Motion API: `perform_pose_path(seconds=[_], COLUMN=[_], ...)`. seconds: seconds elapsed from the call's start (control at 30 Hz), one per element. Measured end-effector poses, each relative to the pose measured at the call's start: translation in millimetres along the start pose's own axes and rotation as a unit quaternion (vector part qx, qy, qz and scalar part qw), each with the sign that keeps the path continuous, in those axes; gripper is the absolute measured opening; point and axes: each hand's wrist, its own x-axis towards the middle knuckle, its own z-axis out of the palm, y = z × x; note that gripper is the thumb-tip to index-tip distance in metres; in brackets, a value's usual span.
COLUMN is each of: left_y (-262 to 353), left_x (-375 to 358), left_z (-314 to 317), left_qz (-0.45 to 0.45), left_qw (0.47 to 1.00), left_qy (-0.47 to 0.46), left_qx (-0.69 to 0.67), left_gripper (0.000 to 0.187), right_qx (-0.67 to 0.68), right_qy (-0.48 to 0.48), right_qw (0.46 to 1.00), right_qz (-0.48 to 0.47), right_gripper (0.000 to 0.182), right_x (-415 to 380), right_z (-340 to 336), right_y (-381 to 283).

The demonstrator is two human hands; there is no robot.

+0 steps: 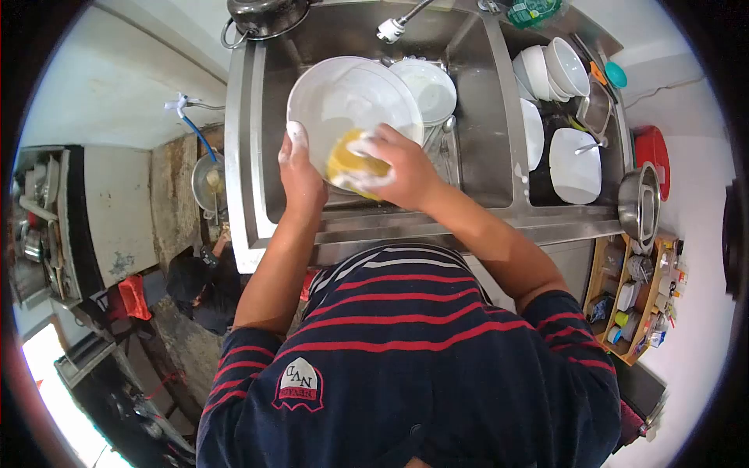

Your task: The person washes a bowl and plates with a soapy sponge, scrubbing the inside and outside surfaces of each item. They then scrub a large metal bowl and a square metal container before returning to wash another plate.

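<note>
Tilted over the sink basin is a large white bowl (pixel 351 90), its inside facing me. My left hand (pixel 298 168) grips the bowl's left rim, the thumb inside and covered in suds. A yellow sponge (pixel 343 160), blurred by motion, is in my right hand (pixel 398 168) and lies against the lower inside of the bowl. Foam coats the right fingers. Behind the bowl, a smaller white plate (pixel 429 90) rests in the basin. Spoons and forks (pixel 445 152) lie at the basin's right, partly hidden.
A faucet (pixel 392 30) hangs over the steel sink (pixel 484 179). White bowls (pixel 566 69) and square plates (pixel 576 164) fill the right-hand basin. A dark pot (pixel 269 17) stands at the back left corner. Another person (pixel 199 288) is low at the left, near a pan (pixel 207 183).
</note>
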Motion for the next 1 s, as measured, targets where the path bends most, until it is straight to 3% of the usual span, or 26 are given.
perform_pose_path(seconds=[0.1,0.17,0.2,0.27,0.37,0.4,0.47,0.57,0.6,0.67,0.73,0.8,0.87,0.9,1.0], left_y=[0.4,-4.1,-11.6,-28.7,-34.5,-30.3,-14.5,4.2,3.1,-4.1,-16.3,-30.6,-29.7,-27.3,-10.5], left_x=[-0.5,-7.2,-9.4,-10.7,-8.8,-8.5,-1.9,-3.6,-2.9,-3.9,-6.8,-8.0,-8.8,-4.7,-8.6], left_z=[-7.3,-3.5,-1.5,1.6,8.0,10.4,3.6,-1.9,-5.7,-5.7,-1.2,4.3,6.9,1.8,1.8], left_qz=[0.042,0.024,0.020,-0.006,-0.036,-0.034,-0.029,-0.030,-0.023,-0.020,-0.071,-0.077,-0.106,-0.113,-0.088], left_qw=[0.998,0.995,0.995,0.994,0.999,0.999,1.000,0.999,0.999,0.998,0.988,0.990,0.993,0.991,0.995], left_qy=[0.018,-0.026,-0.032,-0.040,-0.033,0.013,0.007,0.025,-0.008,-0.049,-0.100,-0.106,-0.057,-0.045,-0.037], left_qx=[0.041,0.089,0.090,0.098,-0.006,0.009,0.004,0.013,0.030,0.047,0.089,0.053,-0.005,-0.053,-0.023], left_gripper=[0.039,0.040,0.040,0.038,0.038,0.038,0.038,0.039,0.039,0.039,0.053,0.051,0.046,0.042,0.042], right_qx=[-0.058,-0.180,-0.183,-0.134,-0.054,-0.054,0.017,-0.038,-0.037,-0.182,-0.154,-0.121,-0.015,-0.017,0.051], right_qy=[-0.082,-0.052,-0.050,0.087,0.106,0.106,-0.033,-0.090,-0.091,-0.001,0.052,0.104,0.091,0.093,0.063], right_qw=[0.995,0.969,0.968,0.976,0.990,0.990,0.999,0.995,0.995,0.979,0.980,0.979,0.996,0.995,0.995], right_qz=[0.001,0.160,0.166,0.151,0.072,0.071,0.024,-0.004,-0.003,0.093,0.115,0.131,-0.010,-0.011,-0.060], right_gripper=[0.043,0.046,0.046,0.052,0.045,0.045,0.045,0.045,0.045,0.043,0.042,0.042,0.045,0.045,0.052], right_x=[-9.6,-5.1,-1.1,17.2,21.5,15.1,-0.6,-23.1,-23.1,-12.4,11.2,28.4,31.1,28.9,26.6], right_z=[-15.1,-21.5,-17.2,4.4,28.7,24.6,8.9,-15.4,-18.5,-26.8,-18.9,-0.3,15.3,15.5,13.2], right_y=[32.0,52.3,58.1,57.3,30.9,20.5,4.7,24.8,32.7,53.3,55.4,44.6,28.9,22.1,15.6])
